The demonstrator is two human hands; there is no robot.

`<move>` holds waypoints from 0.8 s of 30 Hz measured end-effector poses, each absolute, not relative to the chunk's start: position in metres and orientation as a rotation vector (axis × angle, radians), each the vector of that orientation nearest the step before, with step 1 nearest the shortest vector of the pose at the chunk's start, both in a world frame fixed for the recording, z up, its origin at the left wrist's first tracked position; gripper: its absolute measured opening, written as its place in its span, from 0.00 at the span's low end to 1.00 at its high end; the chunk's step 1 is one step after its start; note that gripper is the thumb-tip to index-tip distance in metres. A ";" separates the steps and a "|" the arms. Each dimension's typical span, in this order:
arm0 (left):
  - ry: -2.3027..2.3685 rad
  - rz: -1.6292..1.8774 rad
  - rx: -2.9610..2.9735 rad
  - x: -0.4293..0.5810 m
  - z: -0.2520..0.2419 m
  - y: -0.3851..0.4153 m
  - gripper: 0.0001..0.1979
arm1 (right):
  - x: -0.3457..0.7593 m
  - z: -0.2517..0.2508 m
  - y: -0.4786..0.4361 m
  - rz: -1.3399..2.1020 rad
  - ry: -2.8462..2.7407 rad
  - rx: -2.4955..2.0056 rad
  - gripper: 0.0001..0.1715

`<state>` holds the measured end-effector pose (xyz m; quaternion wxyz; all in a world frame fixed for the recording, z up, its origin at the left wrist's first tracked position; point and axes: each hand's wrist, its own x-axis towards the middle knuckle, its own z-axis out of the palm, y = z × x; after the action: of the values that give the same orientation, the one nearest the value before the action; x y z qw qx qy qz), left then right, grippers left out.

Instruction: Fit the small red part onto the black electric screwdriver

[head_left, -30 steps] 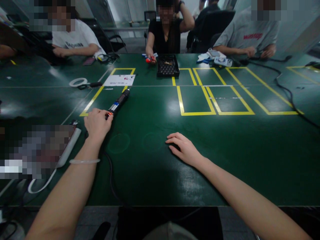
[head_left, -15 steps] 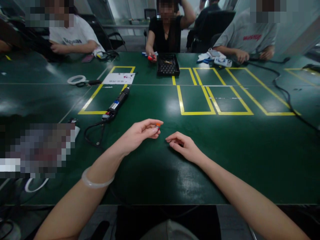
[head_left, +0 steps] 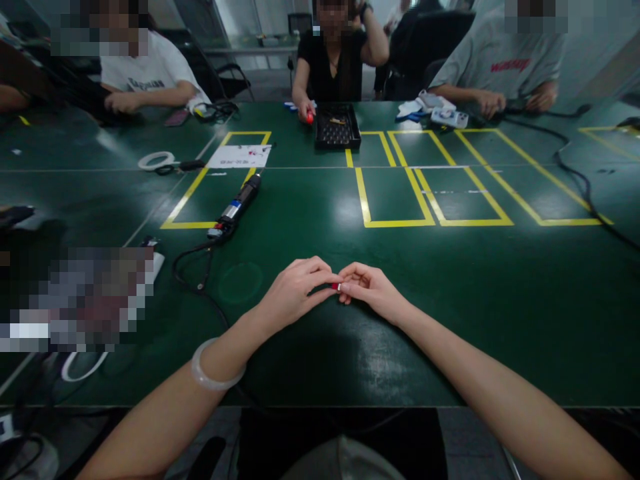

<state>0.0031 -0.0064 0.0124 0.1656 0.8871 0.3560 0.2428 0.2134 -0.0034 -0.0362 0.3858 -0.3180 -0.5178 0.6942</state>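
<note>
Above the near part of the green table [head_left: 300, 373], my left hand [head_left: 303, 287] and my right hand [head_left: 370, 288] meet at the fingertips. Between them is a small red piece [head_left: 335, 287] with a pale end, too small to name. My left thumb and fingers pinch its red side. The right thumb and fingertips close on the pale end. Most of the piece is covered by fingers. A clear bangle [head_left: 203, 367] circles my left wrist.
A black pen-shaped electric screwdriver [head_left: 239, 203] with a cable lies left of centre. Beyond are a white paper [head_left: 240, 157], a tape roll [head_left: 156, 161], a black tray [head_left: 337, 137] and yellow tape outlines [head_left: 400, 223]. Across the table a person's hand [head_left: 304, 110] holds something red.
The left hand, holding the small piece, has moved right and down to the right hand. The right fingers now close on the piece too. An orange part seen earlier is out of sight.
</note>
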 end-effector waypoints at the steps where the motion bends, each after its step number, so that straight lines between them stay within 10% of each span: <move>1: 1.005 0.691 2.525 0.004 0.012 -0.007 0.08 | 0.213 -0.037 -0.003 1.768 -1.320 -0.810 0.19; 16: 1.161 0.540 2.257 -0.003 0.014 0.004 0.15 | 0.217 -0.033 -0.004 1.646 -1.392 -0.864 0.16; 24: 2.239 0.638 2.204 -0.124 0.014 0.051 0.30 | 0.221 -0.030 -0.003 1.639 -1.317 -0.918 0.17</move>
<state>-0.1243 0.0509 0.0144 -0.0320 0.6870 0.6982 0.1988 0.2215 -0.0029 -0.0298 0.4114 -0.3646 -0.5232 0.6512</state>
